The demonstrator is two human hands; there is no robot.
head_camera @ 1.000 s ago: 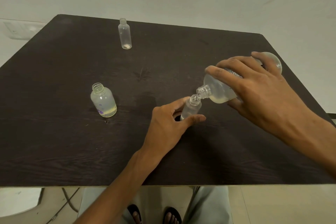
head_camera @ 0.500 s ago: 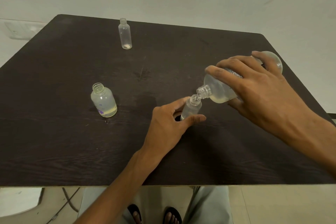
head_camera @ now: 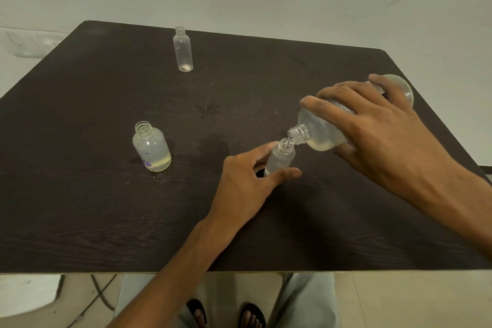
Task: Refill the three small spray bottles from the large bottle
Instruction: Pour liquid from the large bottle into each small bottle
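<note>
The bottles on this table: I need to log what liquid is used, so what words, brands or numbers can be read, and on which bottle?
No text can be read.
Large bottle, held tilted by the right hand: a printed patch shows between the fingers, too blurred to read.
Squat bottle: a purple flower mark near its base, no letters.
Slim far bottle and the bottle in the left hand: nothing printed shows.

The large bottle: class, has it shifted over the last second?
No. The large bottle stays tilted in the right hand, its mouth at the same spot above the table's scratch mark.
</note>
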